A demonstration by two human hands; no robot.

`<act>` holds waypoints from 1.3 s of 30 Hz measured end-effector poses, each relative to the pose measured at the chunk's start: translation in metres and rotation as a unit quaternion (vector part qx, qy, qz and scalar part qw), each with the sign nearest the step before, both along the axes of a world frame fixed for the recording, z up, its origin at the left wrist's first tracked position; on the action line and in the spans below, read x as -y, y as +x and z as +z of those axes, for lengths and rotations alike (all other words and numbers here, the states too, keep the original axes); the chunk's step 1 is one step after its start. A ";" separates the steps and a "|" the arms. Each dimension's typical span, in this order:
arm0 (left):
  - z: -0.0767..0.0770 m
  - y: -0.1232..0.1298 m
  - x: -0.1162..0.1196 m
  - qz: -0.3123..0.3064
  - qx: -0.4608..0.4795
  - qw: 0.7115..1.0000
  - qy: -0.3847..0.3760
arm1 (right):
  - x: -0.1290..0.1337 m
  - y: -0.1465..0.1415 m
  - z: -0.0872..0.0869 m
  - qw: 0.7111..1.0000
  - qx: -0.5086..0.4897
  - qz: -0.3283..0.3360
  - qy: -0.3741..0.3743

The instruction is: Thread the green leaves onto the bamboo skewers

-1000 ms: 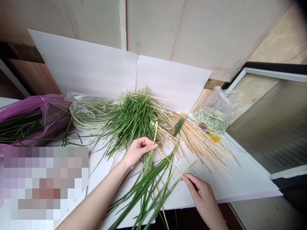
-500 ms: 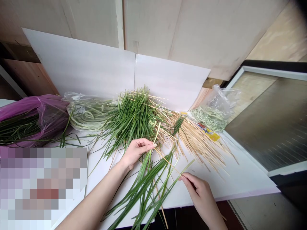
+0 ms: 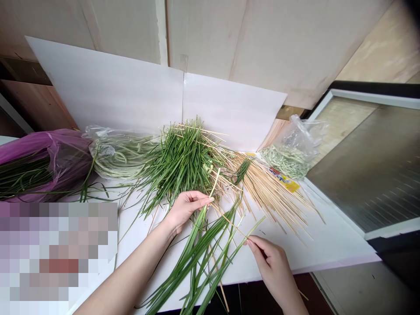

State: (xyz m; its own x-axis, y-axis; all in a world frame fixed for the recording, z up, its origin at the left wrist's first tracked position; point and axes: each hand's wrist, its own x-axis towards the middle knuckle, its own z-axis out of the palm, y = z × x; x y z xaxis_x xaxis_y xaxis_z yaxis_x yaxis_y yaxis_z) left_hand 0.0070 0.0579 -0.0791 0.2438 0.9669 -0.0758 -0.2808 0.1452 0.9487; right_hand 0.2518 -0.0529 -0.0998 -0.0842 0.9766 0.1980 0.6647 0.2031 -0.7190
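Note:
Between my hands runs a thin wooden skewer (image 3: pixel 227 217), sloping down to the right. My left hand (image 3: pixel 190 208) is closed in a pinch on its upper end and on the pale stem of a green chive (image 3: pixel 215 181). The fingers of my right hand (image 3: pixel 266 258) pinch the skewer's lower end. Long green chive leaves (image 3: pixel 203 249) hang below and between the hands, towards the table's front edge. Behind my left hand lies a large heap of chives (image 3: pixel 183 159), with loose skewers (image 3: pixel 269 188) spread to its right.
A purple bag (image 3: pixel 70 148) of greens and a clear bag (image 3: pixel 121 155) of pale green stems lie at the left. At the back right is another clear bag (image 3: pixel 288 159) with pale green pieces, beside a framed glass panel (image 3: pixel 370 162). The white table (image 3: pixel 315 245) has its edge in front.
The whole view has shifted slightly. Both hands keep their pinch on the skewer, with almost no movement.

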 end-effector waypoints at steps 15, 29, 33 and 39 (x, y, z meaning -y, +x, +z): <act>0.007 0.009 0.009 0.056 0.044 0.997 -0.035 | 0.000 -0.013 0.004 0.999 -0.021 -0.013 0.042; 0.001 0.033 0.026 -0.028 0.002 1.000 -0.006 | 0.000 -0.029 -0.003 0.996 -0.056 -0.027 0.059; -0.013 0.043 0.031 -0.070 -0.008 0.997 0.016 | -0.001 -0.035 -0.007 0.996 -0.068 -0.033 0.052; -0.004 0.033 0.028 -0.110 -0.050 0.988 0.093 | -0.005 -0.028 -0.008 0.993 -0.104 -0.047 0.030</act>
